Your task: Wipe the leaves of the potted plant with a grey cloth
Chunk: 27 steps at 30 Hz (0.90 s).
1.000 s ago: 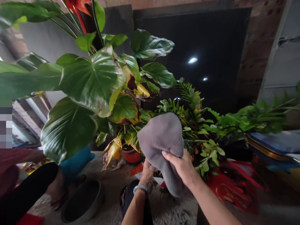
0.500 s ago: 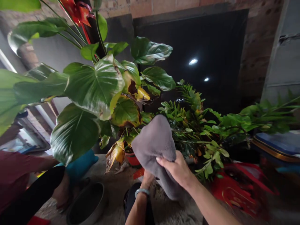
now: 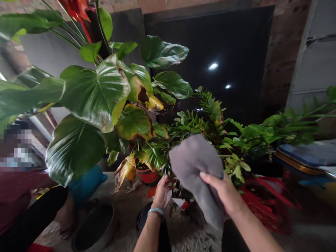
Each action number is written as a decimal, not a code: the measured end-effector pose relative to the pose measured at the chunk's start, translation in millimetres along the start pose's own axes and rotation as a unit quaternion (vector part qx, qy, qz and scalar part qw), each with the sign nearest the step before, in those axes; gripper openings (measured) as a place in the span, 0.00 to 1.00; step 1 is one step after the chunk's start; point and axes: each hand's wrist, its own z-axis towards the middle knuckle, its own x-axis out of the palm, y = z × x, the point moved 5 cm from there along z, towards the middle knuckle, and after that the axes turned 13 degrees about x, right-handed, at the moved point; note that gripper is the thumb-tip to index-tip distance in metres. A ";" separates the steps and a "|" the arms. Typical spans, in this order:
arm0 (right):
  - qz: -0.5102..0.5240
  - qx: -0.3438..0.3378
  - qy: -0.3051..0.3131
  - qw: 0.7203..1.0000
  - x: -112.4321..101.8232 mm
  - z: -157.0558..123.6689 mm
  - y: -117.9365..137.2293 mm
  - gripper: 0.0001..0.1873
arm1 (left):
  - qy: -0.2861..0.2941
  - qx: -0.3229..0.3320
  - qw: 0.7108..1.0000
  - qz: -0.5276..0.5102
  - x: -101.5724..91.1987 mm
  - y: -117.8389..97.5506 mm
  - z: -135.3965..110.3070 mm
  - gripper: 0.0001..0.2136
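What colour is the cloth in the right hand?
The cloth is purplish grey, best seen in the head view.

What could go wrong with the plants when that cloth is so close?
The cloth in the right hand could snag the leaves around it and maybe tear one. The yellow-brown leaf hanging beside the red pot looks dry, so a bump might break it off. And the bracelet on the left wrist could perhaps catch a stem if that arm reaches further in.

Gray cloth point(image 3: 193, 162) in right grip point(image 3: 223, 192)
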 end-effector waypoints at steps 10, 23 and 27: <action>0.001 0.153 -0.050 0.987 -28.0 -7.4 -71.7 0.22 | -0.041 -0.036 0.994 -0.091 -0.7 8.7 -1.5 0.22; 0.137 0.219 -0.023 0.966 -15.4 20.4 -66.8 0.16 | -0.084 -0.046 0.991 -0.098 2.5 17.8 -5.5 0.19; 0.100 0.200 -0.049 0.973 -25.4 -8.4 -78.5 0.23 | -0.072 -0.036 0.993 -0.087 0.8 17.1 -3.9 0.19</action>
